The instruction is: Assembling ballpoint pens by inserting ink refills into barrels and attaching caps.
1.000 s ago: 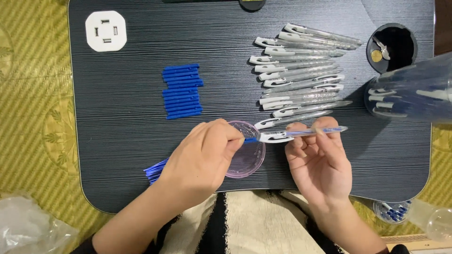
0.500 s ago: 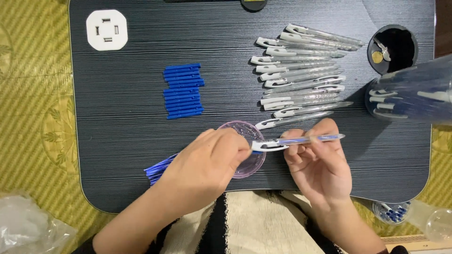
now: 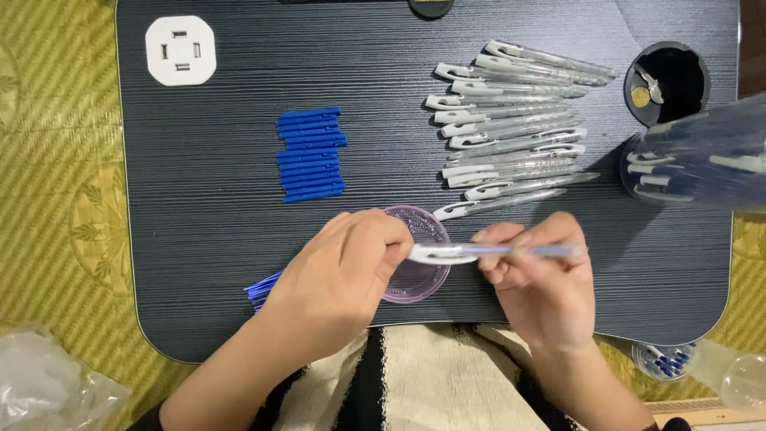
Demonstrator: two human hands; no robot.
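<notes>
From the head camera, both hands pinch one clear pen (image 3: 495, 251) above the dark table (image 3: 199, 239): the left hand (image 3: 343, 275) closed on its white cap end, the right hand (image 3: 535, 279) on the barrel. A row of finished pens (image 3: 511, 120) lies beyond; blue refills (image 3: 311, 156) wait unused.

Clear pen (image 3: 495, 251) w/ white clip end, held level across both hands just above the front of the dark table. White end points left, pinched in left hand (image 3: 347, 271) fingertips; barrel runs right thru right hand (image 3: 538, 275) fingers, tip sticking out past them. Blue refill visible inside barrel. Pen sits over right edge of a round purple lid (image 3: 415, 275), which lies flat on the table, partly hidden by left hand.
</notes>
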